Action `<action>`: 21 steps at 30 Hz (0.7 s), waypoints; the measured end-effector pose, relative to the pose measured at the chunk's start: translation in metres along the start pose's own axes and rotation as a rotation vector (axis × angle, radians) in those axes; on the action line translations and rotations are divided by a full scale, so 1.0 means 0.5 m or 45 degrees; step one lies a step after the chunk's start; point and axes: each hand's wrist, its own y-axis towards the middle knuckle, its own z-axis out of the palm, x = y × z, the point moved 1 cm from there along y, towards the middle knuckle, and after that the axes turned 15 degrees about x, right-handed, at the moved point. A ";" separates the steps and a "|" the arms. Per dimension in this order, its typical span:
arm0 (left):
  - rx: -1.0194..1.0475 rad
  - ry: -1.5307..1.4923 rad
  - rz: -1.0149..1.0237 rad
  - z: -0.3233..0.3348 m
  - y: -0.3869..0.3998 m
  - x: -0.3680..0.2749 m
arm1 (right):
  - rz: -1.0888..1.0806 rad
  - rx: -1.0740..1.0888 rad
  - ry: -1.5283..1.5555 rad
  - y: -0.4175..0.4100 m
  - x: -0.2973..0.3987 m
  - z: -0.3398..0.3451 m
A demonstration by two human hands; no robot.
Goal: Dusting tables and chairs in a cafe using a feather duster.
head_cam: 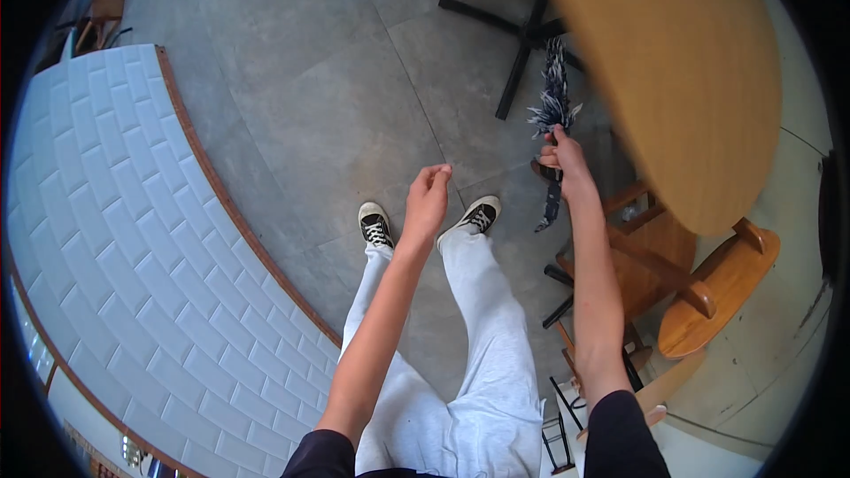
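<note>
My right hand [564,159] grips a fringed, duster-like cloth thing [554,89] in dark blue and white. Its shaggy strands stretch ahead of the fist, over the black table base. A narrow dark patterned strip [550,207] hangs behind the same fist. Something brown and rounded shows beside the fingers, mostly hidden by them. My left hand [428,196] hovers above the floor between my shoes, its fingers curled together, and nothing shows in it. To the right of my right forearm is a wooden chair [654,265].
A wooden tabletop [684,79] spreads along the right, with its black cross-shaped base [528,33] on the grey tiled floor [299,93]. A white-tiled counter front [166,265] with wood trim curves along the left. More furniture [106,6] stands at the far left.
</note>
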 end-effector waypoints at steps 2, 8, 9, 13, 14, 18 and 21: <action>0.016 -0.074 -0.002 -0.035 0.024 0.035 | -0.077 -0.082 -0.209 -0.027 -0.073 -0.020; -0.144 -0.188 0.037 -0.094 0.124 0.140 | -0.141 -0.219 -0.254 -0.032 -0.258 -0.072; -0.167 -0.153 0.035 -0.115 0.142 0.172 | -0.204 -0.244 -0.289 -0.027 -0.282 -0.057; -0.208 -0.169 -0.028 -0.108 0.247 0.250 | -0.512 -0.276 -0.556 0.024 -0.343 -0.102; -0.248 -0.176 -0.080 -0.107 0.267 0.264 | -0.496 -0.296 -0.566 0.041 -0.350 -0.115; -0.142 -0.141 0.041 -0.024 0.375 0.283 | -0.457 -0.435 -0.806 0.168 -0.291 -0.193; -0.102 -0.123 0.166 0.048 0.481 0.305 | -0.219 -0.360 -0.765 0.248 -0.227 -0.241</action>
